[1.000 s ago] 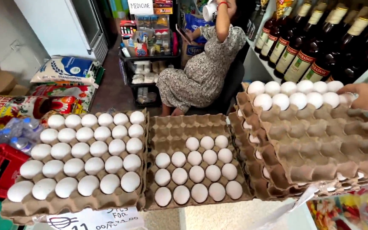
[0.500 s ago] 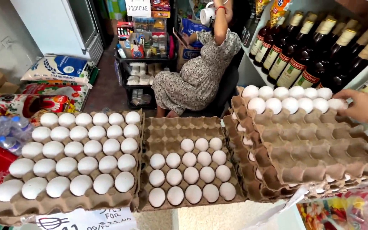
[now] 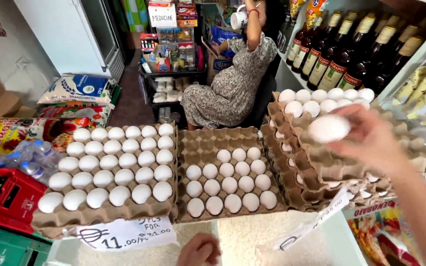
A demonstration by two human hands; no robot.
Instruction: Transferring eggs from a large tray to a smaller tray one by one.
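Over the right-hand stack of cardboard trays (image 3: 316, 162), the right hand (image 3: 371, 140) holds a single white egg (image 3: 328, 128) lifted clear of the cartons; its grip is closed around the egg, the fingers curled behind it and the egg poking out toward the left, so most of its shell shows. Just beyond the hand, two rows of eggs (image 3: 321, 101) sit at the far end of that top tray, and the cups under the hand are bare. Down at the near edge of the tabletop (image 3: 232, 236), the left hand (image 3: 199, 251) rests low, only its knuckles in sight, the fingers tucked under; whether it holds anything I cannot tell. Between the two hands lies the middle tray (image 3: 208, 140), its near half filled with eggs. To the left a full tray (image 3: 99, 214) carries rows of white eggs, with a handwritten paper price tag (image 3: 126, 232) leaning against its front. Behind the trays a person in a patterned dress (image 3: 232, 88) sits with their back turned, and dark bottles (image 3: 351, 54) line the shelf at the right.
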